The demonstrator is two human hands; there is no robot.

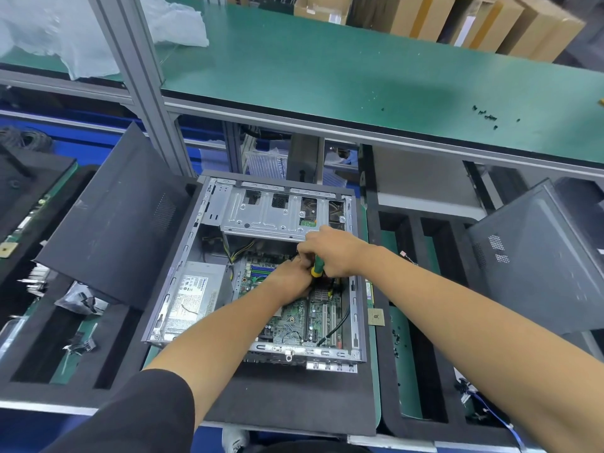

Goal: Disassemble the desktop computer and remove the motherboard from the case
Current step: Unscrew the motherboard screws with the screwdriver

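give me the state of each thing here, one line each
computer case: lying on its side, open, side panel off
side panel: detached, propped tilted left of the case
motherboard: in the case
power supply: in the case
screwdriver: gripped, tip hidden
right hand: grips the screwdriver
left hand: over the motherboard by the screwdriver, grip unclear
loose screws: scattered on the green shelf

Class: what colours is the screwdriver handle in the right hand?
Green and yellow handle, gripped by the right hand; head view.

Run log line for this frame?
right hand: grips screwdriver | left hand: at its tip, grip unclear | motherboard: in case
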